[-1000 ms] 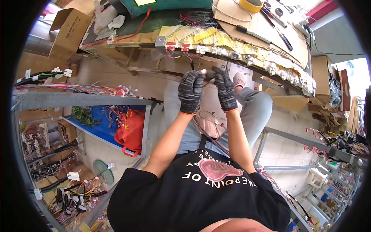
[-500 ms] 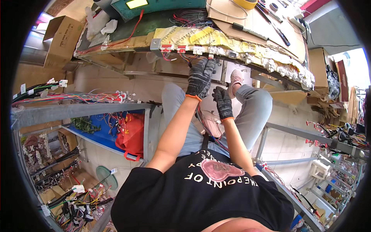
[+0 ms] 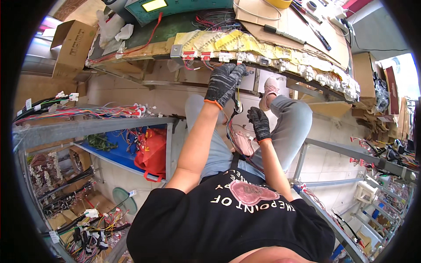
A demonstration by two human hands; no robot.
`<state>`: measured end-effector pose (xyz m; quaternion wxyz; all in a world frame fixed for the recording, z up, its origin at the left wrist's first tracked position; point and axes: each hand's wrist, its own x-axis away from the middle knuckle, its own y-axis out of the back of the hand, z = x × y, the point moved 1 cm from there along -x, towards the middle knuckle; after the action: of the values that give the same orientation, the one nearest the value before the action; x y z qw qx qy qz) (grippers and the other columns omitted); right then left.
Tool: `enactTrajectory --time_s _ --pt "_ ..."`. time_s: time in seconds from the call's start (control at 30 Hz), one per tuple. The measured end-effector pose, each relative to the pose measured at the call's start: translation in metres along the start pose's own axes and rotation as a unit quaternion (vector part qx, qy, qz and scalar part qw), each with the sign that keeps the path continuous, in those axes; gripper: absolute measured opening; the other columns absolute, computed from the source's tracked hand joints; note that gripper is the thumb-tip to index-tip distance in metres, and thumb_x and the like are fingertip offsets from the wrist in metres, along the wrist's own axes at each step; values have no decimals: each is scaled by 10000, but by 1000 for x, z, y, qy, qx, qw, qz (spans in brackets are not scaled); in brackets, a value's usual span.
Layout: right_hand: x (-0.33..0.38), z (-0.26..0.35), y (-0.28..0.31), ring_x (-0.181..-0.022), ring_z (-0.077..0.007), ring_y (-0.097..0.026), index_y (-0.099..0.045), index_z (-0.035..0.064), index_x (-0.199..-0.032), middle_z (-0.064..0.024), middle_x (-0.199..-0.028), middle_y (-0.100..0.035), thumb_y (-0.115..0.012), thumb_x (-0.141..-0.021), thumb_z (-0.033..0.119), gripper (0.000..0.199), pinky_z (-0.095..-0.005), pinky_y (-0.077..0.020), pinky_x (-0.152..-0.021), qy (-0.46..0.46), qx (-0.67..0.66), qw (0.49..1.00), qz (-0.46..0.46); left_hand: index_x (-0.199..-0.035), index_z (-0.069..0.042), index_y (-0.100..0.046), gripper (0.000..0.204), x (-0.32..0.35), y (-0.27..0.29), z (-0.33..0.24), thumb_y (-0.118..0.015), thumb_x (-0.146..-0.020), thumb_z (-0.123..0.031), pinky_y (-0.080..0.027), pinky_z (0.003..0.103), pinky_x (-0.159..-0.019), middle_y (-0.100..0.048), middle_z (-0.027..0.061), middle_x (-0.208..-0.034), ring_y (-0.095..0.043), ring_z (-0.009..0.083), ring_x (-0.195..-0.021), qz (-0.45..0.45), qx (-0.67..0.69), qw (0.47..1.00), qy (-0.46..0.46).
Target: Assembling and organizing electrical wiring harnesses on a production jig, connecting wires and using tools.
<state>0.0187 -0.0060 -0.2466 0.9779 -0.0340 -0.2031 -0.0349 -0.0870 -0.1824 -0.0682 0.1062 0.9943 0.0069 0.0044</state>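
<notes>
My left hand (image 3: pixel 224 83), in a dark grey knitted glove with an orange cuff, reaches up to the front edge of the workbench. Its fingers are closed on an end of a wire harness (image 3: pixel 233 131), just below a row of white and red connector sockets (image 3: pixel 225 57). The gripped end is hidden by the glove. From there the bundled wires hang down between my knees to my lap. My right hand (image 3: pixel 259 124), gloved the same way, hovers above my right thigh, away from the wires. Its fingers are loosely bent and apart, with nothing visible in them.
On the bench stand a teal tester (image 3: pixel 171 9) with a lit display, a black marker (image 3: pixel 284 34) and pliers (image 3: pixel 319 39). Metal racks with wire harnesses (image 3: pixel 83 112) flank me on both sides. A red bag (image 3: pixel 151 151) lies on a blue shelf at left.
My left hand has shifted slightly left at the sockets, and more of the hanging wires shows beside it. My right hand has moved slightly down and right, away from the bench.
</notes>
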Motion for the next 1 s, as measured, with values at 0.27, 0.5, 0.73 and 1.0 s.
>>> enactTrajectory --time_s 0.27,0.5,0.73,1.0 --pt "4 0 0 -769 -137 -585 -530 8 -1100 -96 -951 -623 -484 -908 149 243 -241 -457 -629 -7 -32 999 10 -801 8 -658 273 1 1 0 -518 -859 -219 -407 269 -522 -593 52 -610 -495 106 -524 13 61 998 10" --pt "3 -1 7 -781 -141 -595 -534 16 -1108 -93 -960 -624 -486 -909 163 253 -238 -452 -640 -1 -17 1000 14 -785 4 -656 241 0 -3 0 -525 -858 -186 -397 253 -520 -597 36 -622 -474 89 -528 27 122 992 22" --pt "0 -5 13 -793 -147 -601 -533 13 -1111 -94 -962 -625 -492 -910 196 275 -244 -456 -659 -8 -11 1000 10 -861 -1 -651 208 3 4 -5 -483 -856 -123 -428 232 -597 -636 32 -783 -555 87 -686 39 0 999 18" --pt "2 -3 14 -808 -156 -601 -537 18 -1117 -101 -980 -620 -485 -911 190 273 -254 -461 -674 -6 -18 1000 11 -863 5 -651 198 -3 -1 7 -506 -862 -130 -421 225 -571 -636 33 -769 -522 76 -628 40 79 996 28"
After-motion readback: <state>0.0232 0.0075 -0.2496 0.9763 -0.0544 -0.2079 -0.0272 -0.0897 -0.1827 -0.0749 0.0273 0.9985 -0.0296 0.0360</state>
